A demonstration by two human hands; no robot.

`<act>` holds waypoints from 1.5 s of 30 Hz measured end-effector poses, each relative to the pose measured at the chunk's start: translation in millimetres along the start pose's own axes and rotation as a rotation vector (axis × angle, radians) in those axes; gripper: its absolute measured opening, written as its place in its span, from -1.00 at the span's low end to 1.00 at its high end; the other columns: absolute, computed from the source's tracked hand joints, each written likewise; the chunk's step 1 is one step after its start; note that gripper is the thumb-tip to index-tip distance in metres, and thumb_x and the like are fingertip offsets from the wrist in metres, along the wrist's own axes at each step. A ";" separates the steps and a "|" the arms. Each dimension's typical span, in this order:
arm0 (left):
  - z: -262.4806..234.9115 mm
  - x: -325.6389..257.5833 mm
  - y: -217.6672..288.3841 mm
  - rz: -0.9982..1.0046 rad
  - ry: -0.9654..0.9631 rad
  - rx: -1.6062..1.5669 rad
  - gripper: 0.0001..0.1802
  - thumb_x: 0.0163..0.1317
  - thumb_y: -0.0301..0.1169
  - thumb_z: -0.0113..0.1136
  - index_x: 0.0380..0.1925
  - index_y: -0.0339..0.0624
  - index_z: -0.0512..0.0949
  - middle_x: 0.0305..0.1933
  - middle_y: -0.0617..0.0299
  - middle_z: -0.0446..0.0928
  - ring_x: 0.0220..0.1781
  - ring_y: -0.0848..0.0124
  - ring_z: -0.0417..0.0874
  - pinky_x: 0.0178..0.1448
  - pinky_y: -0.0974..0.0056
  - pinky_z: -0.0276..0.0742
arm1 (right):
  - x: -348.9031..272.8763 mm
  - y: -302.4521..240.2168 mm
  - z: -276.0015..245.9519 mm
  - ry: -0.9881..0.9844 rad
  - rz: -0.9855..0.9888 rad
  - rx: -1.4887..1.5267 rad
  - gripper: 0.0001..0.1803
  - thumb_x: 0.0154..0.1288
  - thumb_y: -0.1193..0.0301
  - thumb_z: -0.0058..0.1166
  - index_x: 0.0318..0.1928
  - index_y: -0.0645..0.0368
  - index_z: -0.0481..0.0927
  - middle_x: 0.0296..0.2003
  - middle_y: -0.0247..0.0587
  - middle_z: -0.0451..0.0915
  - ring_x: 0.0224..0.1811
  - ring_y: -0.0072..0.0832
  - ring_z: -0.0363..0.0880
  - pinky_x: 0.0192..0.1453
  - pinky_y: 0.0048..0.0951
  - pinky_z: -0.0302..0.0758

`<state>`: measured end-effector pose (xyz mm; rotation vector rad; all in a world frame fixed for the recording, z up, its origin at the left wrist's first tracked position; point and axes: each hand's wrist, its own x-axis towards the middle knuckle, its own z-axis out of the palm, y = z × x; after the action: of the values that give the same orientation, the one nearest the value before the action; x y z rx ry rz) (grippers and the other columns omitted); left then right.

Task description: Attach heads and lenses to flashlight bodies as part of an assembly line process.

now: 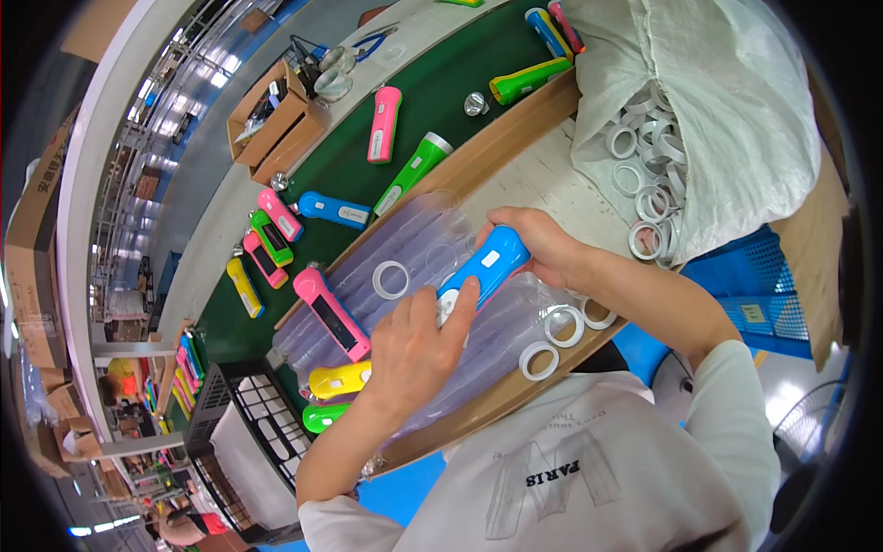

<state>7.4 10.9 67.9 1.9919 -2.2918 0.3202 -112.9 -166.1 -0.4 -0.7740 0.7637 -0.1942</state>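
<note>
Both my hands hold a blue flashlight (501, 255) with a pale button, tilted above a tray lined with clear, ribbed plastic (432, 235). My left hand (414, 345) closes on its lower-left end; my right hand (543, 247) wraps round the wide upper-right end. A white ring (391, 280) lies on the plastic just above my left hand. More white rings (563, 326) lie by the tray's near right edge. Beside my left hand are a pink flashlight (331, 313) with a dark panel, a yellow flashlight (338, 379) and a green flashlight (324, 418).
Beyond the tray runs a green conveyor belt (345, 175) with several coloured flashlights and a small silver reflector (475, 104). A white sack (717, 120) spills white rings at the right, above a blue crate (745, 294). A black crate (248, 451) stands at the lower left.
</note>
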 end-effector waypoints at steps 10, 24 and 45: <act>-2.5 -18.5 -7.8 -0.318 -0.056 -1.001 -0.38 0.02 -0.46 0.38 0.16 -0.20 0.47 -0.06 0.01 0.60 -0.13 0.26 0.68 -0.05 0.26 0.57 | -44.7 7.9 -6.4 -0.185 -0.873 -0.481 -0.48 0.47 0.05 -0.26 -0.10 0.29 0.54 -0.22 -0.13 0.56 -0.12 -0.34 0.56 0.07 -0.36 0.44; 31.6 -0.4 3.8 -0.190 0.051 -0.408 -0.33 -0.14 -0.51 0.41 0.11 -0.14 0.51 -0.19 0.04 0.59 -0.25 0.14 0.65 -0.23 0.16 0.57 | -9.7 2.1 -20.6 -0.084 -0.373 -0.253 -0.55 0.47 0.15 -0.23 -0.21 0.27 0.61 -0.19 -0.13 0.60 -0.23 -0.43 0.55 -0.03 -0.40 0.48; 54.9 -26.4 64.5 -0.752 0.146 -1.435 -0.31 0.12 -0.27 0.40 0.18 -0.25 0.30 -0.19 0.17 0.49 -0.23 0.45 0.54 -0.23 0.34 0.54 | -38.0 24.2 6.5 -0.368 -0.506 0.296 -0.54 0.37 0.14 0.07 0.14 0.09 0.33 0.02 -0.05 0.50 0.18 -0.19 0.49 0.24 -0.16 0.47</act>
<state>-48.6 33.0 2.6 1.5849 -0.8594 -0.9085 -138.5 -129.1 6.7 -0.6818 0.1726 -0.5885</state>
